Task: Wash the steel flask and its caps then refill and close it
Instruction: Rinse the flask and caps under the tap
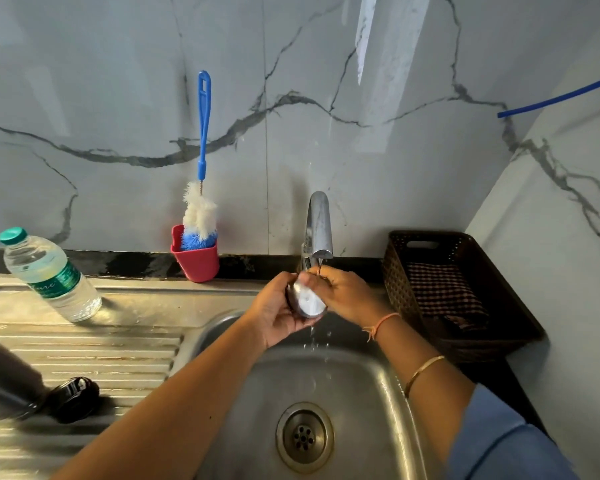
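A round steel cap with a dark rim is held under the running tap, over the sink bowl. My left hand grips the cap from the left. My right hand holds it from the right, fingers curled over its top edge. Water drips from the cap into the bowl. The dark steel flask lies blurred at the far left on the drainboard. A black cap rests beside the flask's end.
A plastic water bottle with a green lid stands on the drainboard's back left. A blue bottle brush stands in a red cup against the marble wall. A dark woven basket with a checked cloth sits right of the sink.
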Action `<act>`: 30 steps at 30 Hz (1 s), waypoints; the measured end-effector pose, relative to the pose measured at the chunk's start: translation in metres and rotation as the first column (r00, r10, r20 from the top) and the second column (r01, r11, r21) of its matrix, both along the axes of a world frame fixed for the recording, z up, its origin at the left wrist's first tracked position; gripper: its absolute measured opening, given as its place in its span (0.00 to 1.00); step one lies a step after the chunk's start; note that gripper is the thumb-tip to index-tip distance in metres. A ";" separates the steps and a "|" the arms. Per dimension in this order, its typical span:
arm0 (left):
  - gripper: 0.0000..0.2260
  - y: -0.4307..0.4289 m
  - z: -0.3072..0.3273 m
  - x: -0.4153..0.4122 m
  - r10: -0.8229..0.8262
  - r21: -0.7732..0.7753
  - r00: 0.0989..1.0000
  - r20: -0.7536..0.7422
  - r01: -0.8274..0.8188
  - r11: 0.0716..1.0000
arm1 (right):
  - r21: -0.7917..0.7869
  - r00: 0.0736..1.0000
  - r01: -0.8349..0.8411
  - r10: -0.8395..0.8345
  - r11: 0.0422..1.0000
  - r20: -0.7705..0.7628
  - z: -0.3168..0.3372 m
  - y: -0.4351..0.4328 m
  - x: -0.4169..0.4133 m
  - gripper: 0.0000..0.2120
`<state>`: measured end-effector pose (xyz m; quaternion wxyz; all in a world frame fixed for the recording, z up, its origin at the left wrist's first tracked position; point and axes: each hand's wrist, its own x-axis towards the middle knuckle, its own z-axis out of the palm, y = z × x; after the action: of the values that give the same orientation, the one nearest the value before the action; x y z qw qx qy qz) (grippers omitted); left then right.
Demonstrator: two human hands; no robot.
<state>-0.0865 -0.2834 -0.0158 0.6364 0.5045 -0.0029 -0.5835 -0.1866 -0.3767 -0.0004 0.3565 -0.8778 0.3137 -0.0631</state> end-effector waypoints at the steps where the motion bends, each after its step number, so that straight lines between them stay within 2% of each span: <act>1: 0.15 -0.002 0.001 -0.003 0.004 -0.005 0.999 -0.054 -0.004 1.000 | -0.004 0.993 0.096 -0.096 0.995 0.068 -0.004 0.002 -0.001 0.23; 4: 0.18 -0.009 0.003 -0.011 0.023 0.022 0.981 -0.190 -0.019 1.000 | -0.060 0.967 0.252 -0.249 0.966 0.062 -0.013 0.005 0.001 0.24; 6: 0.20 -0.015 0.002 -0.012 0.042 0.061 0.964 -0.264 -0.027 0.998 | -0.019 0.949 0.307 -0.305 0.951 0.079 -0.019 0.005 0.001 0.21; 9: 0.25 -0.019 0.001 -0.015 0.037 0.100 0.950 -0.309 -0.006 0.995 | 0.077 0.897 0.369 -0.376 0.926 0.232 -0.020 -0.001 -0.002 0.15; 12: 0.23 -0.020 -0.002 -0.017 0.087 0.042 0.949 -0.304 -0.078 0.996 | 0.099 0.915 0.267 -0.285 0.958 0.285 -0.015 0.003 -0.004 0.05; 13: 0.22 -0.021 -0.003 -0.015 0.112 0.000 0.948 -0.298 -0.118 0.993 | 0.113 0.937 0.198 -0.222 0.974 0.270 -0.013 0.008 -0.003 0.04; 15: 0.22 -0.020 -0.003 -0.013 0.124 -0.073 0.956 -0.266 -0.149 0.986 | 0.113 0.978 0.053 -0.074 0.992 0.193 -0.008 0.021 -0.002 0.09; 16: 0.22 -0.020 -0.004 -0.012 0.120 -0.078 0.962 -0.247 -0.144 0.987 | 0.035 0.994 -0.001 -0.003 0.999 0.112 -0.006 0.026 -0.002 0.10; 17: 0.22 -0.018 -0.005 -0.012 0.111 -0.075 0.966 -0.232 -0.131 0.989 | -0.126 0.998 -0.055 0.056 0.991 0.000 -0.005 0.031 -0.002 0.10; 18: 0.23 -0.015 -0.006 -0.014 0.096 -0.071 0.972 -0.215 -0.113 0.991 | -0.329 0.987 -0.113 0.068 0.937 -0.144 -0.001 0.035 -0.001 0.10; 19: 0.24 -0.013 -0.006 -0.015 0.085 -0.072 0.976 -0.203 -0.101 0.992 | -0.525 0.969 -0.158 0.028 0.837 -0.246 0.000 0.037 0.000 0.13; 20: 0.24 -0.012 -0.008 -0.015 0.088 -0.077 0.977 -0.192 -0.104 0.992 | -0.624 0.961 -0.182 0.003 0.760 -0.277 0.000 0.041 0.002 0.15; 21: 0.25 -0.011 -0.008 -0.014 0.092 -0.089 0.979 -0.183 -0.109 0.990 | -0.651 0.965 -0.180 0.004 0.737 -0.262 0.000 0.044 0.004 0.16; 22: 0.24 -0.011 -0.009 -0.011 0.095 -0.098 0.982 -0.166 -0.113 0.989 | -0.624 0.970 -0.183 0.034 0.760 -0.243 -0.002 0.046 0.006 0.15; 23: 0.24 -0.011 -0.007 -0.008 0.094 -0.097 0.984 -0.149 -0.110 0.989 | -0.535 0.973 -0.181 0.071 0.825 -0.220 -0.006 0.045 0.006 0.14; 25: 0.22 -0.011 -0.006 -0.006 0.107 -0.078 0.987 -0.118 -0.117 0.990 | -0.198 0.988 -0.145 0.131 0.970 -0.080 -0.006 0.040 0.005 0.10; 26: 0.21 -0.011 -0.007 -0.006 0.107 -0.068 0.989 -0.099 -0.114 0.991 | -0.072 0.992 -0.128 0.128 0.989 0.004 -0.004 0.036 0.003 0.07; 27: 0.21 -0.010 -0.007 -0.008 0.103 -0.060 0.991 -0.090 -0.109 0.992 | -0.079 0.993 -0.115 0.117 0.990 0.017 -0.002 0.033 0.001 0.06; 28: 0.22 -0.010 -0.010 -0.010 0.101 -0.044 0.991 -0.084 -0.105 0.993 | -0.197 0.993 -0.118 0.112 0.973 -0.044 0.000 0.032 0.000 0.07; 30: 0.23 -0.010 -0.011 -0.012 0.098 -0.026 0.991 -0.096 -0.101 0.995 | -0.519 0.969 -0.192 0.077 0.833 -0.236 0.001 0.035 -0.001 0.13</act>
<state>-0.0981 -0.2935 -0.0271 0.6719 0.4661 0.0434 -0.5739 -0.1871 -0.3412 0.0003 0.0655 -0.9640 0.2557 -0.0324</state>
